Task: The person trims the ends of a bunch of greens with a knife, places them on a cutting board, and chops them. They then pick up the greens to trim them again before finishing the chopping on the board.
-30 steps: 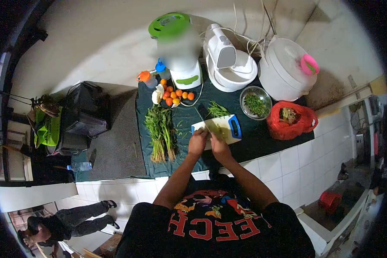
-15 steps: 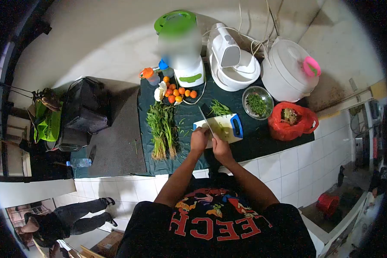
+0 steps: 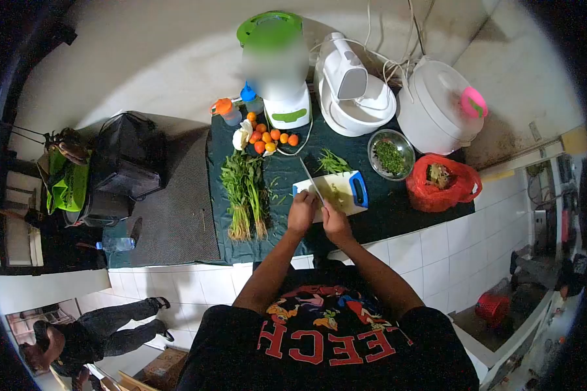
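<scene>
My right hand [image 3: 336, 223] grips a knife [image 3: 311, 179], its blade slanting up and left across the white cutting board with blue ends [image 3: 351, 204]. Beside it my left hand [image 3: 303, 212] is closed at the board's left side, next to the blade; whatever its fingers hold is hidden. Pale green cut bits [image 3: 336, 193] lie on the board. Just beyond the board's far edge is a small heap of green stalks [image 3: 333, 161]. Left of my hands, bundles of leafy greens with roots [image 3: 241, 202] rest on the dark cloth.
A metal bowl of chopped greens [image 3: 391, 155] and a red plastic bag [image 3: 440, 184] stand right. Behind are tomatoes [image 3: 267, 138], a white-and-green appliance [image 3: 287, 107], a stand mixer [image 3: 346, 78] and a large white tub [image 3: 434, 107]. A person [image 3: 91, 335] is at lower left.
The view has shifted slightly. My hands stay at the board with the knife almost in the same place. The person at lower left has moved an arm a little.
</scene>
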The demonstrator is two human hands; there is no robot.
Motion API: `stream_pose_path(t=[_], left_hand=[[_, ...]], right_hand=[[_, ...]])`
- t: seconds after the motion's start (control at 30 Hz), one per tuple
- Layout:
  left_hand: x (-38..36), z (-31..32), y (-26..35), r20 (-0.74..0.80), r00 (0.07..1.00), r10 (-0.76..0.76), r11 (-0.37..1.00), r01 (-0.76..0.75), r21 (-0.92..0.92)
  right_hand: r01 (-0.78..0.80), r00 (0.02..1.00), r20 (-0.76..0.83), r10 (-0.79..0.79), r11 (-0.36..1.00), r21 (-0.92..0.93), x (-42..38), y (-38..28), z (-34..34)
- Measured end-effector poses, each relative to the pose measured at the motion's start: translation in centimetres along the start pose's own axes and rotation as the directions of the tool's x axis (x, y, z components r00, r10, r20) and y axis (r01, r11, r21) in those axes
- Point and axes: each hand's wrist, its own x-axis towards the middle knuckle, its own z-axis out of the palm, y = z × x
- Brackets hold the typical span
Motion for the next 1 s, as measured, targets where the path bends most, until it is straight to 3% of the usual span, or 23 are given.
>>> stream_pose_path(t=[0.07, 0.13, 0.23, 0.37, 0.43, 0.53, 0.63, 0.7, 0.83, 0.93, 1.0], left_hand=[[-0.1, 0.2, 0.0, 0.004, 0.999, 0.049, 0.996, -0.049, 0.069], [-0.5, -0.1, -0.6, 0.128, 0.981, 0.145, 0.972, -0.166, 0.166], [-1.0, -0.1, -0.6, 0.165, 0.950, 0.265, 0.919, -0.301, 0.254], [-1.9, -0.6, 0.1, 0.208, 0.955, 0.212, 0.909, -0.271, 0.318], [-2.2, -0.5, -0.4, 0.111, 0.956, 0.272, 0.924, -0.291, 0.249], [-2.8, -0.7, -0.8, 0.095, 0.968, 0.232, 0.930, -0.249, 0.269], [-3.0, -1.6, -0.7, 0.085, 0.982, 0.169, 0.952, -0.185, 0.244], [-2.9, -1.9, -0.4, 0.081, 0.981, 0.175, 0.943, -0.191, 0.273], [-2.8, -2.5, -0.1, 0.097, 0.968, 0.233, 0.901, -0.252, 0.353], [-2.5, -2.9, 0.3, 0.113, 0.973, 0.200, 0.926, -0.225, 0.303], [-2.2, -3.1, 0.2, 0.118, 0.977, 0.177, 0.932, -0.205, 0.300]], right_hand=[[-0.029, 1.000, 0.006, 0.029, 1.000, -0.011, 0.0, 0.3, 0.2], [-0.058, 0.998, 0.012, 0.058, 0.998, -0.016, 0.3, -0.2, -0.1], [-0.098, 0.989, 0.113, 0.097, 0.995, -0.004, 1.7, -0.2, -0.4], [-0.064, 0.992, 0.104, 0.068, 0.997, -0.040, 0.1, 0.4, 0.2], [-0.038, 0.996, 0.077, 0.041, 0.998, -0.044, -0.2, 0.3, 0.0], [-0.146, 0.979, 0.142, 0.148, 0.989, -0.022, -0.1, 0.3, 0.0], [-0.051, 0.995, 0.083, 0.051, 0.999, -0.002, 0.8, -0.2, -0.2], [-0.124, 0.976, 0.173, 0.133, 0.991, -0.059, 1.1, -0.4, -0.4], [-0.127, 0.981, 0.147, 0.125, 0.992, 0.007, 0.2, -0.2, -0.3], [-0.137, 0.978, 0.160, 0.134, 0.991, 0.007, 0.7, 0.0, -0.2], [-0.063, 0.992, 0.107, 0.064, 0.998, -0.013, 1.2, -0.1, 0.2]])
